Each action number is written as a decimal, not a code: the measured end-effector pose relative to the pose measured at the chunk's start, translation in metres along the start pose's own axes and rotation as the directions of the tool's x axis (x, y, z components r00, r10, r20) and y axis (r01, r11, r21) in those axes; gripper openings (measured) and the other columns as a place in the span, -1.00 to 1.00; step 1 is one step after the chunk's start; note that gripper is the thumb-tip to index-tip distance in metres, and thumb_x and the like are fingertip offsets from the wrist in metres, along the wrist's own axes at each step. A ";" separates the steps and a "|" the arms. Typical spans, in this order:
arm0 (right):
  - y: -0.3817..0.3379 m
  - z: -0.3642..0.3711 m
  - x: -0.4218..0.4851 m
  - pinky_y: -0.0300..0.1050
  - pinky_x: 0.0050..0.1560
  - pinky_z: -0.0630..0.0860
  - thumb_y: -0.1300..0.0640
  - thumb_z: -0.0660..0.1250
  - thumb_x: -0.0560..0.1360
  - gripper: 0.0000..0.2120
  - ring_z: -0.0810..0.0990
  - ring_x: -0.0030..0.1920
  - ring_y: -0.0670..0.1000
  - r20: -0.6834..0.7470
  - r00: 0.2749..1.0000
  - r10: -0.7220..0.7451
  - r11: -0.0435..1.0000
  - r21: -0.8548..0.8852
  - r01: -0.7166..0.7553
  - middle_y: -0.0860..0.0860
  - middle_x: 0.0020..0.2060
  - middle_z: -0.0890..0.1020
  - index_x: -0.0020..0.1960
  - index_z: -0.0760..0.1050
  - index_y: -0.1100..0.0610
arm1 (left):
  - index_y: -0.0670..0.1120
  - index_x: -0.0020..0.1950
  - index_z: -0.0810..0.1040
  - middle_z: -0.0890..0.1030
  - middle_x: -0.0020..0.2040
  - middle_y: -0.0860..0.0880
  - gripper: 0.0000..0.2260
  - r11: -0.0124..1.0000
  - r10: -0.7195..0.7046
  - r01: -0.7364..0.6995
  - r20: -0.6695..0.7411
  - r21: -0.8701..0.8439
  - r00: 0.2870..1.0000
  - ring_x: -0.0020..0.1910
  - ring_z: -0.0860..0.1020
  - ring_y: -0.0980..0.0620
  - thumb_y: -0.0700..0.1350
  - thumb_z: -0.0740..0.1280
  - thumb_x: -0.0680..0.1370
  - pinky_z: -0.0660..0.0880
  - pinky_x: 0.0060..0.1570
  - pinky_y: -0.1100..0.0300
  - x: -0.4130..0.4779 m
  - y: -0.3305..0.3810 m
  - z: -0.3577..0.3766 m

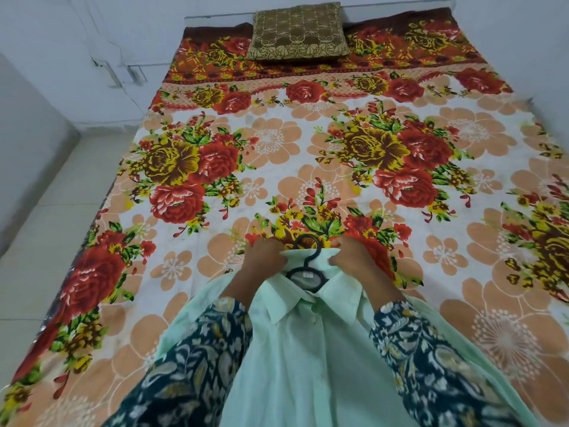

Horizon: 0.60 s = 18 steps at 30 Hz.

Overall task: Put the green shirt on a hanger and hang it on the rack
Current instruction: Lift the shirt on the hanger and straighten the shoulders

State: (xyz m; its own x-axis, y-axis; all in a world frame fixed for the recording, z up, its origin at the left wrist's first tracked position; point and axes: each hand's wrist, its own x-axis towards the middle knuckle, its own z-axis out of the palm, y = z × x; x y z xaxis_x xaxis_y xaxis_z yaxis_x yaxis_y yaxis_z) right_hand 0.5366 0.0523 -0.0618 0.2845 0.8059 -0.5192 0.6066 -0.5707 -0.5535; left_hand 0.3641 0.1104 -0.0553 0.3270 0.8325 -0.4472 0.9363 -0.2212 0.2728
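The pale green shirt (308, 349) lies face up at the near edge of the bed, its collar pointing away from me. A black plastic hanger (306, 266) sits inside the neck opening, with its hook sticking out past the collar onto the bedspread. My left hand (264, 257) grips the collar on the left side of the hook. My right hand (354, 254) grips the collar on the right side. Both patterned sleeves lie over the shirt's shoulders. No rack is in view.
The bed (308, 149) carries a floral spread in red, yellow and peach. A brown embroidered cushion (297, 30) rests at its head against the white wall. Pale tiled floor (46, 226) runs along the left side of the bed.
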 end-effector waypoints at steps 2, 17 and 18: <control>-0.006 -0.009 0.004 -0.09 0.09 0.46 0.25 0.32 0.47 -0.64 0.53 0.11 0.13 0.081 0.997 0.002 0.996 -0.084 0.005 0.21 0.08 0.56 0.24 0.45 0.33 | -0.28 0.16 0.53 0.55 0.08 -0.22 -0.71 0.992 0.001 0.006 0.054 -0.128 0.999 0.10 0.48 -0.11 -0.13 0.25 0.54 0.41 0.13 0.05 0.008 -0.003 -0.006; 0.052 -0.022 -0.020 -0.16 -0.29 0.31 0.28 0.28 0.44 -0.88 0.46 -0.21 0.05 0.223 0.972 0.072 0.996 -0.075 -0.057 0.10 -0.20 0.51 -0.03 0.51 0.26 | -0.16 0.17 0.51 0.55 0.14 -0.14 -0.72 0.995 -0.078 0.079 0.021 -0.064 0.997 0.16 0.49 -0.17 -0.24 0.21 0.47 0.44 0.17 -0.07 -0.019 -0.070 0.007; 0.055 -0.016 -0.019 -0.16 -0.27 0.33 0.26 0.31 0.41 -0.89 0.50 -0.19 0.07 0.185 0.982 0.042 0.990 -0.138 -0.017 0.07 -0.21 0.54 -0.06 0.50 0.20 | -0.14 0.20 0.48 0.52 0.17 -0.13 -0.71 0.998 -0.063 0.063 0.029 0.009 0.998 0.19 0.46 -0.16 -0.21 0.22 0.48 0.42 0.18 -0.07 -0.023 -0.070 0.009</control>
State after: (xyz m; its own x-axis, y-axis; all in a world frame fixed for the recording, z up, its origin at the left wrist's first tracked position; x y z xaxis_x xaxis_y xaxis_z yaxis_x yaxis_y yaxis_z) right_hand 0.5762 0.0081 -0.0714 0.1681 0.7381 -0.6534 0.6986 -0.5568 -0.4493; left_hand 0.2924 0.1021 -0.0721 0.2706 0.8299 -0.4879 0.9562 -0.1729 0.2364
